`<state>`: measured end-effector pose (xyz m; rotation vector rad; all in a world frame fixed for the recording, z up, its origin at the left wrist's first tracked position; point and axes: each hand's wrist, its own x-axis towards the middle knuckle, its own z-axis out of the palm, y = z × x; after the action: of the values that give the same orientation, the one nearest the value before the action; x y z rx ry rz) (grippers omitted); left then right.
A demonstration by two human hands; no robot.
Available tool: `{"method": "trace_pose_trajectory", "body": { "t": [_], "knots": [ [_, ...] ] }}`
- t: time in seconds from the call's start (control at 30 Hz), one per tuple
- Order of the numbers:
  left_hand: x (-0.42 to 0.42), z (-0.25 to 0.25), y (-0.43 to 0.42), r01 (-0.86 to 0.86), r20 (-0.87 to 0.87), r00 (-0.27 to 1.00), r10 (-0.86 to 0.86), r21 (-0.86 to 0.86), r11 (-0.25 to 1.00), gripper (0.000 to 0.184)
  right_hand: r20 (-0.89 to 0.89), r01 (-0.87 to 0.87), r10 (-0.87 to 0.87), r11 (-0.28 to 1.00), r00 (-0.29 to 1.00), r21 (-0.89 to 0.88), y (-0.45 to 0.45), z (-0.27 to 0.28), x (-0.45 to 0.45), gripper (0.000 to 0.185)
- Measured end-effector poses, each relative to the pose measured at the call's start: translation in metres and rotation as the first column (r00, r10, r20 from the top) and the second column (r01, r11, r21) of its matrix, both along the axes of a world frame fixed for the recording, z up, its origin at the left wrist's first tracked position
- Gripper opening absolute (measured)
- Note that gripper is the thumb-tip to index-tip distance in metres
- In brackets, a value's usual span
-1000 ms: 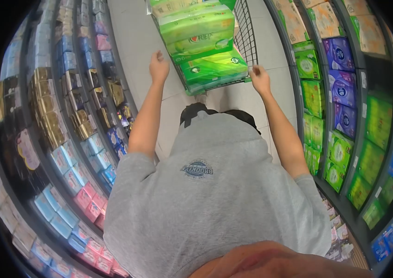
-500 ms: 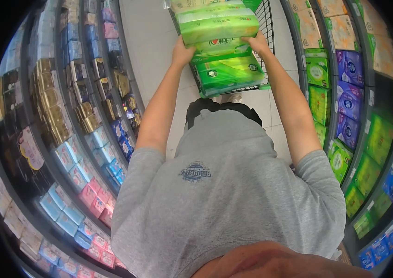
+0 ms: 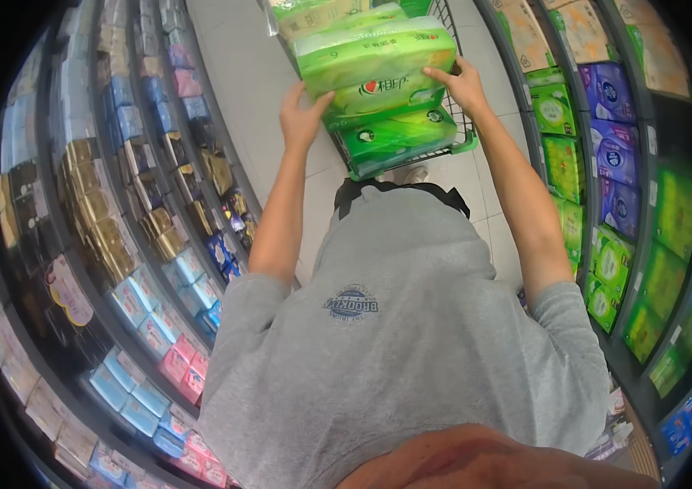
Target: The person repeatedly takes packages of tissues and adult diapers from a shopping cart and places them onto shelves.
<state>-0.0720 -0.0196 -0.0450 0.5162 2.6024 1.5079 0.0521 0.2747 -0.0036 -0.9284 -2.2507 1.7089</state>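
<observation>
A: What are the two hands doing?

B: They are gripping the heart-logo pack between them. The left hand is curving along its left edge, thumb lying near the lower corner. The right hand is holding the opposite end, its thumb pressing on the front while its fingers are wrapping the side.

A: And where is that pack sitting?

B: It is standing out at the near end of the shopping cart, above a darker green pack. Whether it is resting its weight there or being lifted slightly, I can't fairly tell from this angle.

A: What is showing beyond it?

B: A paler pack is lying farther up in the cart.

A: And around the person?

B: Shelves are running along both sides. Gold packs and pink packs are filling rows on the left; purple packs are lining the right. The person is wearing a grey T-shirt, and pale floor tiles are stretching out beside the cart.
</observation>
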Motion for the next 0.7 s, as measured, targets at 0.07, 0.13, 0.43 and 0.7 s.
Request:
{"method": "trace_pose_trajectory", "body": {
  "t": [0.07, 0.13, 0.43, 0.7],
  "knots": [
    [-0.001, 0.018, -0.003, 0.042, 0.065, 0.996, -0.053, 0.167, 0.985, 0.055, 0.045, 0.048, -0.051, 0.996, 0.998, 0.082, -0.001, 0.018, 0.008, 0.056],
    [-0.004, 0.034, 0.003, 0.106, 0.085, 0.985, -0.147, 0.365, 0.925, 0.050, -0.026, 0.065, -0.063, 0.993, 0.998, 0.096, -0.002, 0.029, 0.019, 0.056],
    [0.033, 0.065, 0.067, 0.049, 0.369, 0.864, -0.343, 0.616, 0.786, 0.048, -0.097, 0.353, -0.369, 0.924, 0.925, -0.146, -0.008, 0.053, 0.117, 0.072],
    [0.133, 0.068, 0.162, 0.339, 0.556, 0.589, -0.587, 0.489, 0.804, 0.051, 0.033, 0.599, -0.640, 0.697, 0.768, -0.394, -0.023, 0.027, 0.303, 0.087]
  ]
}}
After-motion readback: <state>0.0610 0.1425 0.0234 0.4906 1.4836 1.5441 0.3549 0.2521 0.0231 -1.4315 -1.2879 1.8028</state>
